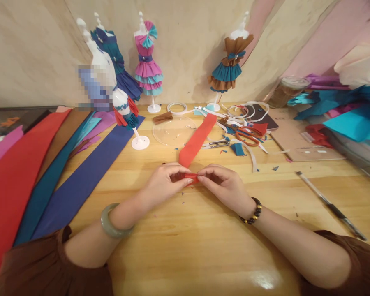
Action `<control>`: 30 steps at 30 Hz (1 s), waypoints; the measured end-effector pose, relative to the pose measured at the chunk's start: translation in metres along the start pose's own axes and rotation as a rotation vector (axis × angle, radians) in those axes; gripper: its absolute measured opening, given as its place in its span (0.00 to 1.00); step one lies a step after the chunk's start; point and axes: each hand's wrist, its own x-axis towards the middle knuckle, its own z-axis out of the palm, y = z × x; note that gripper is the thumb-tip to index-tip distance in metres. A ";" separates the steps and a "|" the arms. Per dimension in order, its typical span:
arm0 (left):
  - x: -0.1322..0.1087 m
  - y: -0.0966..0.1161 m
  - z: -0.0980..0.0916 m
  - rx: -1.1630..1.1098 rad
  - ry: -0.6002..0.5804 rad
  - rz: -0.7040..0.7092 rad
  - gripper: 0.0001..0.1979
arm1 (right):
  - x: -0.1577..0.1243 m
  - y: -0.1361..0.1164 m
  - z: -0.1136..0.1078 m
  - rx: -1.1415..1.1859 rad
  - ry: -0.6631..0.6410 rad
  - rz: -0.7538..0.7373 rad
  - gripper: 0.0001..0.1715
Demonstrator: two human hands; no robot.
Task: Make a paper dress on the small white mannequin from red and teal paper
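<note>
Between my two hands, at the middle of the table, is the near end of a red crepe paper strip point(197, 139). My left hand point(169, 179) pinches this end between thumb and fingers. Close beside it, my right hand point(223, 185) pinches the same red end, and the fingertips of both hands nearly meet. The held part looks folded, though the fingers cover much of it. From there the strip stretches away from me, lying flat toward the back of the table. Thread snips point(216, 144) and orange-handled scissors point(248, 135) lie just beyond it on the right.
Several small mannequins in paper dresses stand along the wall, one point(148, 61) in pink. Coloured paper sheets point(89, 176) cover the left side. A clear plastic disc point(172, 133), white ribbon and scraps lie behind my hands. A pen point(333, 205) and a brown board point(308, 142) are rightward.
</note>
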 end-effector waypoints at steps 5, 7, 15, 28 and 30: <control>0.000 -0.001 -0.001 -0.047 -0.010 -0.068 0.06 | 0.000 0.001 -0.001 0.004 -0.015 -0.007 0.08; 0.000 -0.001 0.000 -0.055 -0.005 -0.080 0.08 | 0.000 0.001 -0.001 0.007 -0.017 -0.007 0.08; 0.002 0.000 -0.001 -0.065 -0.002 -0.049 0.03 | -0.001 0.000 -0.002 0.030 -0.035 -0.010 0.09; 0.001 0.003 -0.003 -0.010 -0.011 0.060 0.05 | -0.002 0.000 -0.001 0.018 -0.039 -0.037 0.06; 0.001 0.002 -0.001 0.013 0.002 0.090 0.03 | -0.001 0.000 -0.001 0.010 -0.039 -0.084 0.05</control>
